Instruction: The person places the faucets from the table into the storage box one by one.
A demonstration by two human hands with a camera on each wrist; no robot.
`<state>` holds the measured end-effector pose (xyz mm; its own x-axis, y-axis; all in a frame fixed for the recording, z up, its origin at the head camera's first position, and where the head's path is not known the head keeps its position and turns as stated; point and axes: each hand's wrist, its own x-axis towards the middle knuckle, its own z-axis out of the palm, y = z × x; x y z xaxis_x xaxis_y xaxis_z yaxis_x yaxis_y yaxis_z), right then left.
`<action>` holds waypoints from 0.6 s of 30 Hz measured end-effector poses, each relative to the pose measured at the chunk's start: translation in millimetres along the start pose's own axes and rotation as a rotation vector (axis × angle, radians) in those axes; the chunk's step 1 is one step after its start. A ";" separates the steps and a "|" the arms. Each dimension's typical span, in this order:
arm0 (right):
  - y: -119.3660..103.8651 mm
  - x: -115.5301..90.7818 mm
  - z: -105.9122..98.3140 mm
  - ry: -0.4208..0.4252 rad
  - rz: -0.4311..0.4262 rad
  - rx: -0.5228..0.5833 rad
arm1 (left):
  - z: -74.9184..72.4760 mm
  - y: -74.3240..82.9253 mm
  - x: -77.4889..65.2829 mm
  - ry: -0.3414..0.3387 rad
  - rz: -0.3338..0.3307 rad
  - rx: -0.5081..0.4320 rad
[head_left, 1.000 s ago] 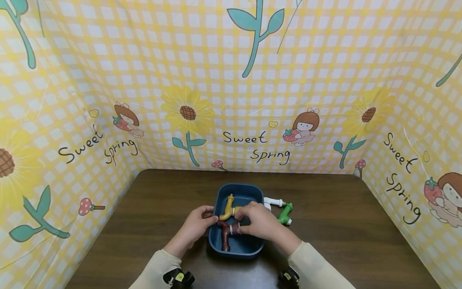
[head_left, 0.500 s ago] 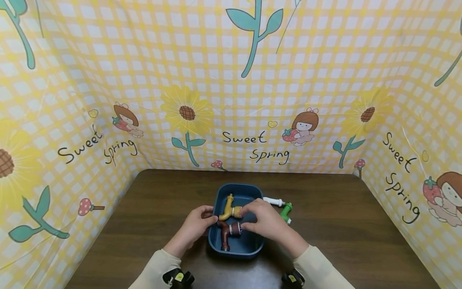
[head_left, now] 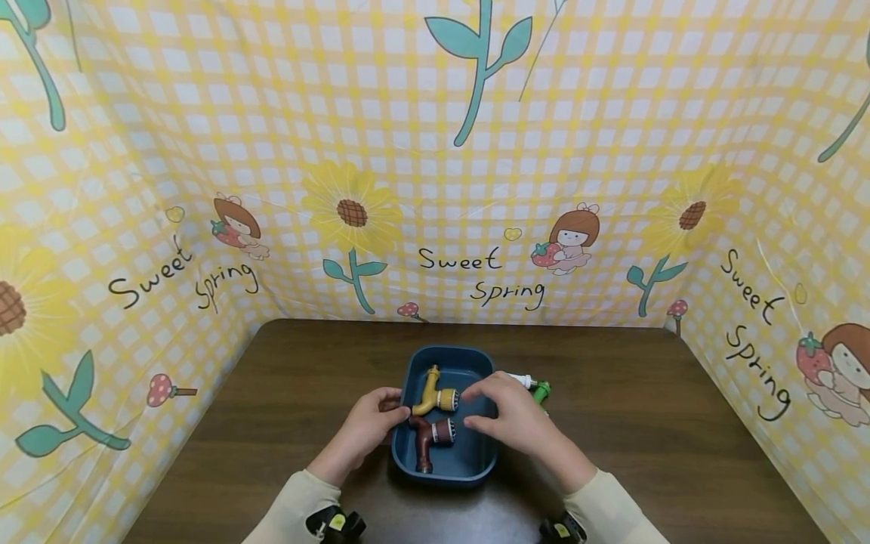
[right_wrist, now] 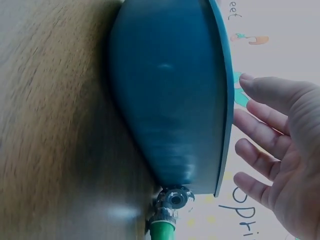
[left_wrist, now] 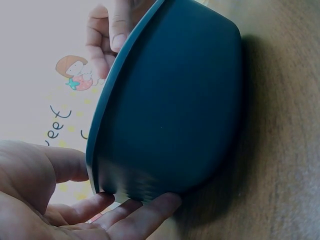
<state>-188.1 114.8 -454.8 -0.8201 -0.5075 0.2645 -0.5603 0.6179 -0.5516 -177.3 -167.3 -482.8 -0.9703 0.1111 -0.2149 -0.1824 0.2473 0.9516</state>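
Thumb and forefinger of the right hand [head_left: 510, 412] spread wide over the tray, holding nothing, just right of the taps! The left hand [head_left: 377, 423] pinches the left rim of the blue tray [head_left: 472, 457]. Inside, the yellow tap [head_left: 430, 391] lies beyond the brown tap [head_left: 423, 438], bodies roughly along the tray's near-to-far long axis, ribbed ends pointing right. Looks like a pause between grips; next calls for closing on a ribbed end or clearing the rim. Outside right: white tap [head_left: 523, 380], green tap [head_left: 541, 391].
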 end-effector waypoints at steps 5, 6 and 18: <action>2.7 -4.5 -3.9 0.022 0.006 -0.009 | -0.6 1.3 -1.1 0.002 0.008 0.001; 3.4 -5.4 -4.4 0.029 0.005 -0.006 | -0.9 0.9 -0.9 0.002 0.012 0.002; 10.3 -14.5 -9.5 0.104 0.004 0.006 | -0.2 1.0 0.0 0.007 0.006 0.006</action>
<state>-183.1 134.2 -456.9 -0.8303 -0.4397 0.3424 -0.5562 0.6161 -0.5578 -177.5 -167.3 -481.8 -0.9724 0.1059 -0.2078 -0.1759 0.2523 0.9515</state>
